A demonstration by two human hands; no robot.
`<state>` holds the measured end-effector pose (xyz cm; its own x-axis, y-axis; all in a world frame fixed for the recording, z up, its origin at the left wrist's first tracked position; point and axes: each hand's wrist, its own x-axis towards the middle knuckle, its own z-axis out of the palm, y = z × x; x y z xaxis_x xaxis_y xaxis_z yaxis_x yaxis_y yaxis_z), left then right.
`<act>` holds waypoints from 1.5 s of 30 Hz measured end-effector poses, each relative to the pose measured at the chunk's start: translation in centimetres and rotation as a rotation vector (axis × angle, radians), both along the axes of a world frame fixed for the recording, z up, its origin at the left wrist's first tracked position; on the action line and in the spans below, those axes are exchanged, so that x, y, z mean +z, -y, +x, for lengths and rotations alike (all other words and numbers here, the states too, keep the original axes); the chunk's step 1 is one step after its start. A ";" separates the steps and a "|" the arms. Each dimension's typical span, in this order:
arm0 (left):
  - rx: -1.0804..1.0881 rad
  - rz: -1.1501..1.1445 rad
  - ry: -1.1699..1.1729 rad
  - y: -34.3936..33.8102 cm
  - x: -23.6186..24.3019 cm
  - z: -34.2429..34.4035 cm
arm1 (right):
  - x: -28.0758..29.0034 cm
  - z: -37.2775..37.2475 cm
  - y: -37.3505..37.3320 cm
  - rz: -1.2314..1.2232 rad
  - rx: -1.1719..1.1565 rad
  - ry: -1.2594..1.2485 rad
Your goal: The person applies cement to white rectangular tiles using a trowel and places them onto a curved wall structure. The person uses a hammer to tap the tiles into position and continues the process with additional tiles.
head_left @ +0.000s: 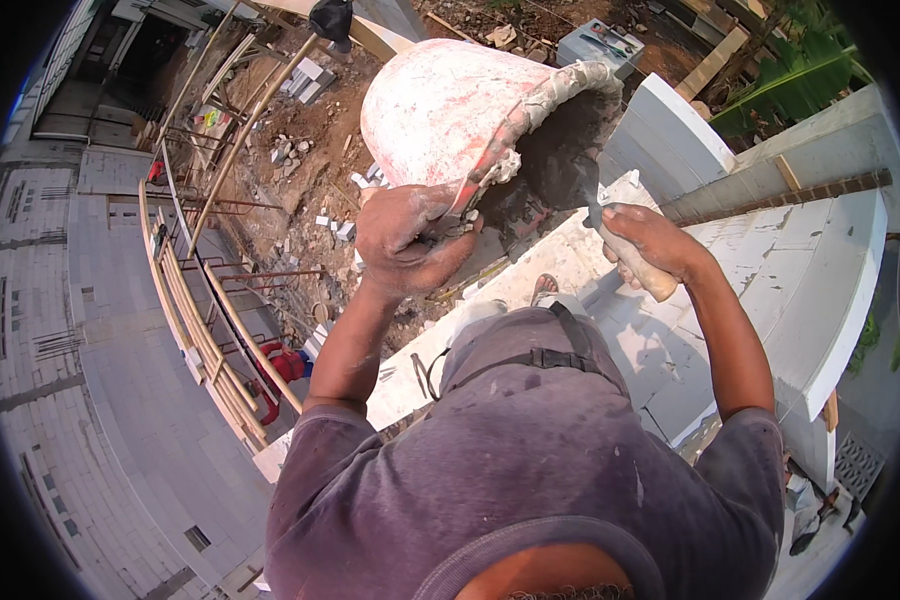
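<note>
A large pinkish-white bucket (425,115), smeared with dried mortar, lies tipped with its mouth toward the right. My left hand (412,242) is closed on its near rim. Wet grey mortar (562,160) shows inside the mouth, and crusted lumps hang along the rim. In my right hand (655,240) is a trowel (638,258), gripped by its pale wooden handle. The trowel's blade points up into the bucket's mouth, its tip hard to tell from the mortar. Beneath both hands runs the top of a white block wall (402,378), with my sandalled foot near it.
Pale block walls (750,270) rise on the right. Wooden and bamboo poles (205,330) form scaffolding at the left, beside a person in red and blue (288,366). Rubble (290,152) lies below. A grey box (598,48) with tools stands beyond the bucket.
</note>
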<state>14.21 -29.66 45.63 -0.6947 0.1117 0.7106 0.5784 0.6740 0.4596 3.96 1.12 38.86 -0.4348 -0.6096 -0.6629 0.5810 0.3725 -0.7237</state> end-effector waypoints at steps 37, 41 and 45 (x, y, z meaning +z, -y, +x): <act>0.517 1.274 0.266 4.8 -18.5 5.8 | -2.4 7.9 13.4 -0.250 -0.148 0.330; 0.695 1.347 0.306 10.3 -24.1 6.6 | -2.8 6.6 13.0 -0.222 -0.190 0.211; 1.015 1.260 0.277 18.1 -33.4 10.1 | -2.3 5.6 12.4 -0.178 -0.277 0.110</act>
<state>24.34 -47.78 12.20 -0.2321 -0.9601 -0.1558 -0.0286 -0.1534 0.9877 9.58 -11.32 36.61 -0.5318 -0.5884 -0.6090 0.7206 0.0634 -0.6905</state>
